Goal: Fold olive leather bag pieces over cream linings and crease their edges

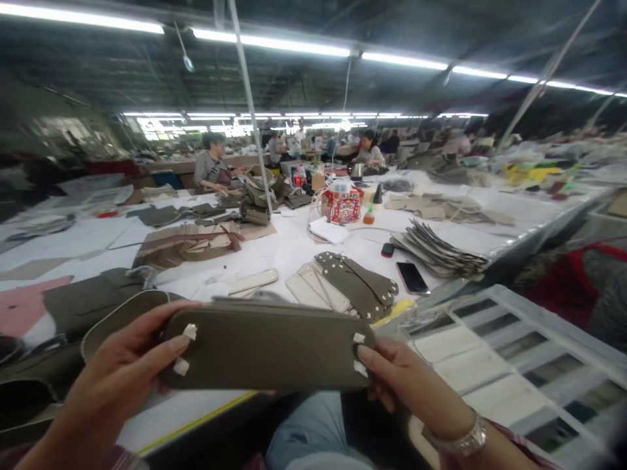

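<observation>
We're at a long, white-covered work surface (298, 245), and both hands are up over the lap. The left hand (115, 378) and the right hand (411, 391) have a firm hold on a long, olive-brown leather bag panel (267, 349), one at each short end. The fingers (164, 343) are clamped onto its face, and the thumbs are out of sight. Neither hand is letting go! The panel sits just past the near edge of the surface, its long axis running crosswise from left to right with a slight tilt, and a rounded end points into each hand.

Small white tabs (190, 331) are fixed at both ends, though we can't tell if they're paper or tape. It looks light, fairly stiff and slightly flexible, and its matte face shouldn't be too slippery. The best hold looks like the long edges or the ends, clear of those tabs, which could peel.

Just beyond lie more olive and cream bag pieces (355, 287), with a smartphone (412, 277) beside them, and a translucent plastic crate (509, 365) sits off to the right.
</observation>
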A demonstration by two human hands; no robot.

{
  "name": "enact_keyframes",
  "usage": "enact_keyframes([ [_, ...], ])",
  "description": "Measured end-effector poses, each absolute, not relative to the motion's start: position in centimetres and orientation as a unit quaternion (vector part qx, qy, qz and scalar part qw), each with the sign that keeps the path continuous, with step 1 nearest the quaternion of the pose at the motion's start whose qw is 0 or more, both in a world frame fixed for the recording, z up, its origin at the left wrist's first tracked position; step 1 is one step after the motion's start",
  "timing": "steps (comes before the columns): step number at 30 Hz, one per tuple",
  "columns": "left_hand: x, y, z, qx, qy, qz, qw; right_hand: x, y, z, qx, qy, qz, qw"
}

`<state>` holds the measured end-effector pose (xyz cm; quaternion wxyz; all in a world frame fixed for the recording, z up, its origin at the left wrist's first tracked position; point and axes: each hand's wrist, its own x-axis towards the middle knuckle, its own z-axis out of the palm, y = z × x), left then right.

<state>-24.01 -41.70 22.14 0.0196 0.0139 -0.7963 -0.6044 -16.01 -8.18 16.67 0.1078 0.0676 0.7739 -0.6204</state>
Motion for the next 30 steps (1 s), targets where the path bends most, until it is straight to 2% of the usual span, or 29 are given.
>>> enact_keyframes([
  [2,-25.5,-42.3,22.8,-0.082,-0.835,-0.540,0.069,-18.6,-8.6,16.4,0.023,0.821,-0.569,0.033],
  [4,-27.5,-42.6,20.8,-0.172,-0.853,-0.485,0.092,-21.9,-8.9,14.6,-0.013,0.860,-0.510,-0.010],
  [8,-31.1,-43.2,11.3,-0.211,-0.889,-0.393,0.100,-27.7,-9.6,8.5,-0.033,0.938,-0.344,0.002],
  [10,-31.9,-43.5,7.0,-0.199,-0.931,-0.302,0.054,-29.4,-9.9,5.7,-0.034,0.958,-0.285,0.016],
  [12,-32.1,-43.9,4.7,-0.196,-0.946,-0.256,0.019,-30.2,-10.1,4.2,-0.041,0.969,-0.241,0.030],
  [17,-32.4,-43.4,6.4,-0.238,-0.949,-0.207,-0.008,-29.9,-9.8,5.3,-0.064,0.983,-0.162,0.062],
  [20,-32.6,-41.4,7.5,-0.355,-0.918,-0.176,0.009,-29.2,-10.2,6.6,-0.126,0.980,-0.150,-0.032],
  [23,-32.9,-38.7,6.4,-0.415,-0.889,-0.186,0.047,-29.2,-11.3,6.2,-0.230,0.950,-0.157,-0.139],
  [30,-34.1,-36.5,3.9,-0.375,-0.908,-0.175,0.072,-31.0,-12.4,2.5,-0.273,0.928,-0.170,-0.189],
])
